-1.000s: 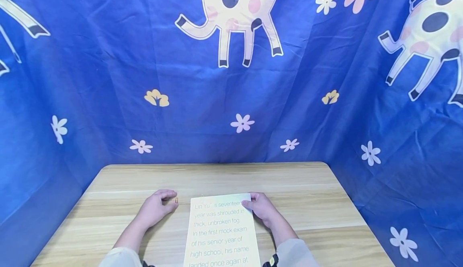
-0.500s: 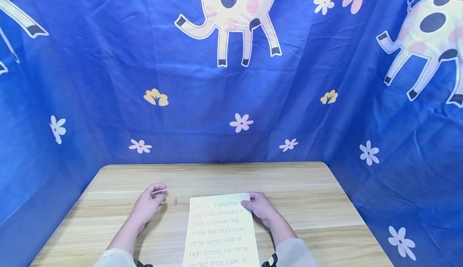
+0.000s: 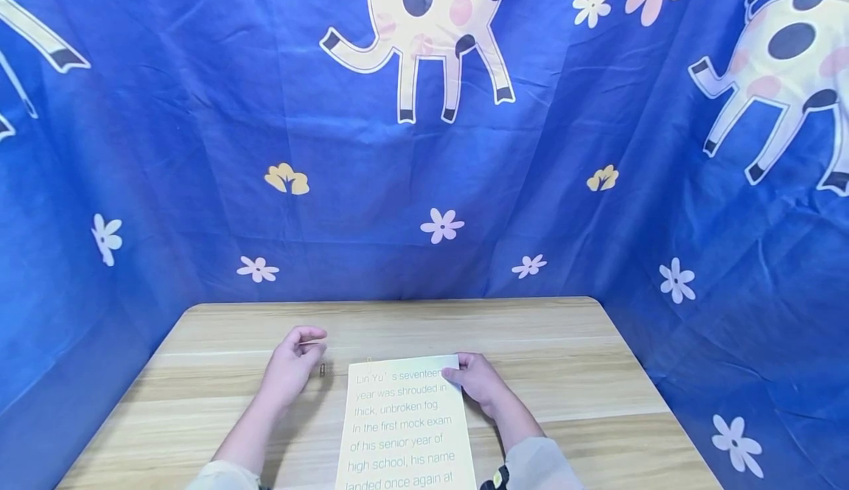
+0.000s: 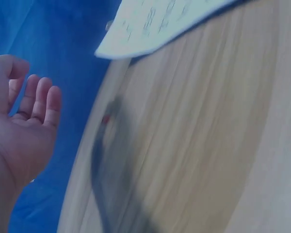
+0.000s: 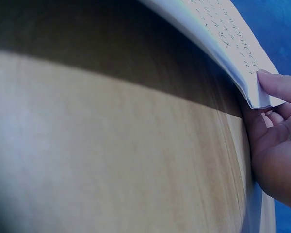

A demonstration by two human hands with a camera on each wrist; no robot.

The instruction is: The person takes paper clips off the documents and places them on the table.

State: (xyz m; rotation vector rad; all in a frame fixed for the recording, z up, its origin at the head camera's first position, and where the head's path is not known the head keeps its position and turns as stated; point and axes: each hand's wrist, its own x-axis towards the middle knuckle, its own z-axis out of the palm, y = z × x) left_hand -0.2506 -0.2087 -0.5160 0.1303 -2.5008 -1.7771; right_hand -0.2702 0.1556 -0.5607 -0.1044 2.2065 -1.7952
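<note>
My right hand [image 3: 480,383] pinches the top right corner of a stack of printed paper sheets [image 3: 406,424], thumb on the printed face and fingers behind. The right wrist view shows the sheets' layered edge [image 5: 223,65] bending away from that thumb. A pale yellow paper clip [image 3: 369,362] sits on the top edge, left of the middle. To the left of the sheets, a small red paper clip [image 3: 323,370] lies on the table. My left hand [image 3: 292,365] hovers beside and above it, fingers loosely bent. Nothing shows between the left fingers [image 4: 39,99] in its wrist view.
The light wood-grain table [image 3: 564,350] has rounded far corners. Blue curtains [image 3: 371,203] printed with flowers and spotted animals enclose it at the back and sides. The left hand casts a shadow [image 4: 116,160] across the tabletop.
My left hand drew back left from the red paper clip, then came rightward again, a little farther from me. The right hand and the sheets stay nearly still.
</note>
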